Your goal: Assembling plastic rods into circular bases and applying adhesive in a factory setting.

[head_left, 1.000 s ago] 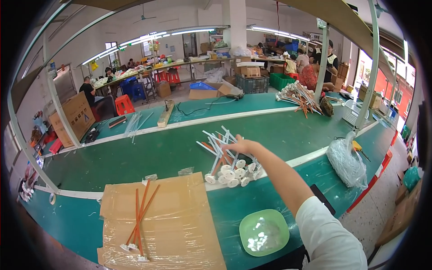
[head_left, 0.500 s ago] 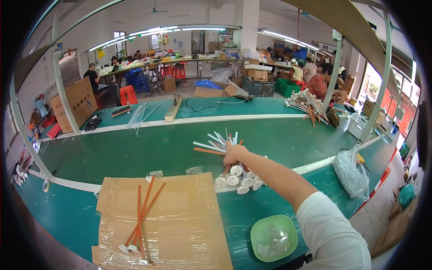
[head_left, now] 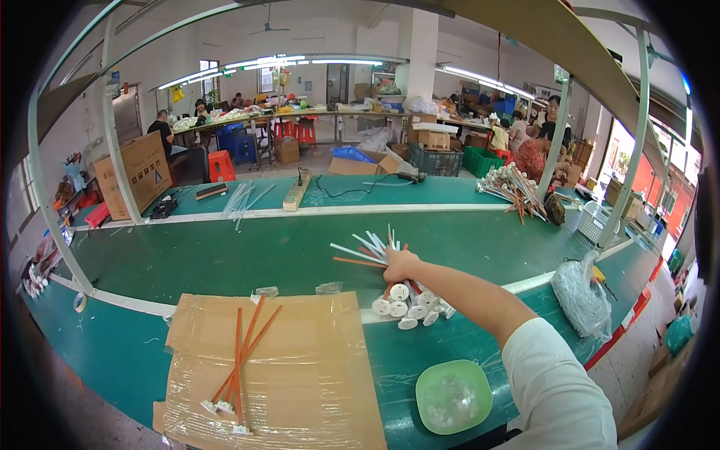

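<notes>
The right hand [head_left: 403,266] grips a bunch of sticks [head_left: 360,255] over the green bench [head_left: 225,255] — thin, straight, white and orange, fanning beyond the fist — with round white discs [head_left: 398,308] clustered at their near ends.

A dark cable [head_left: 352,189] lies right of a power strip [head_left: 297,191]. Farther back stand a red stool [head_left: 220,166] and a green crate [head_left: 480,162]. A carton [head_left: 133,178] and tape roll [head_left: 80,302] are at left, a white basket [head_left: 594,222] and plastic bag [head_left: 582,296] at right.
</notes>
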`<state>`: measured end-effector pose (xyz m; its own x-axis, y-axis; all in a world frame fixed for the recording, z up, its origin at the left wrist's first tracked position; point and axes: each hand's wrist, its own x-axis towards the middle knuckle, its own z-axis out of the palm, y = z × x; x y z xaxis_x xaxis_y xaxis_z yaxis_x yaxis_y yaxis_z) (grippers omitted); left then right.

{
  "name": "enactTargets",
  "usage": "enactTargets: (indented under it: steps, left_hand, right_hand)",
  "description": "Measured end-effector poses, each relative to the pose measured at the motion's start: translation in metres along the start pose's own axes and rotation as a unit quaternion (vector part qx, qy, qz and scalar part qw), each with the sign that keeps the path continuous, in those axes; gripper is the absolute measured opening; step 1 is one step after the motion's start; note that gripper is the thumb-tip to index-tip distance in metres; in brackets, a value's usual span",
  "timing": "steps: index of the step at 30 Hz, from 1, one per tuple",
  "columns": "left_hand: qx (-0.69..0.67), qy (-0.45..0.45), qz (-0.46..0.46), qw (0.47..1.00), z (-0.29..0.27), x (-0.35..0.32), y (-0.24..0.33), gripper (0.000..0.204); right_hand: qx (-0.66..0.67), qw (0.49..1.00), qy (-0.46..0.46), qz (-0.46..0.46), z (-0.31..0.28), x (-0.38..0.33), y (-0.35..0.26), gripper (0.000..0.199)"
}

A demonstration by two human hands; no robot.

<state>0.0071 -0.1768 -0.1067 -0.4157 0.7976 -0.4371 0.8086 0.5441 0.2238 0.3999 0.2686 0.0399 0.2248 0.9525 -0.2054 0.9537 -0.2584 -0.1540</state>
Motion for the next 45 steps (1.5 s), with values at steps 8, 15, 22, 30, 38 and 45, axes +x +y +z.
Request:
enactTargets:
  steps: [8, 15, 22, 30, 38, 45]
  left_hand:
    - [0.477, 0.623, 0.238, 0.573, 0.104, 0.056, -0.098, 0.111]
    - [0.108, -0.078, 0.159, 0.978, -0.019, -0.004, -0.013, 0.107]
    - [0.374, 0.323, 0.273, 0.826, 0.006, 0.012, -0.042, 0.102]
    - [0.149, -0.035, 0.198, 0.968, -0.036, -0.027, -0.007, 0.101]
    - [0.190, -0.144, 0.145, 0.960, -0.005, 0.006, -0.022, 0.100]
    - [-0.118, 0.102, 0.679, 0.717, -0.135, -0.058, 0.085, 0.028]
  right_hand:
    - [-0.043, 0.995, 0.030, -0.087, -0.045, -0.023, -0.014, 0.090]
    - [-0.073, 0.995, -0.033, -0.057, -0.033, -0.045, 0.006, 0.096]
    - [-0.003, 0.999, -0.031, -0.045, -0.011, -0.042, 0.032, 0.107]
    - [0.038, 0.989, 0.028, -0.138, -0.039, -0.067, 0.059, 0.088]
    - [0.047, 0.976, 0.085, -0.196, -0.044, -0.109, 0.085, 0.048]
    - [0.075, 0.972, 0.162, -0.151, -0.033, -0.118, 0.094, 0.055]
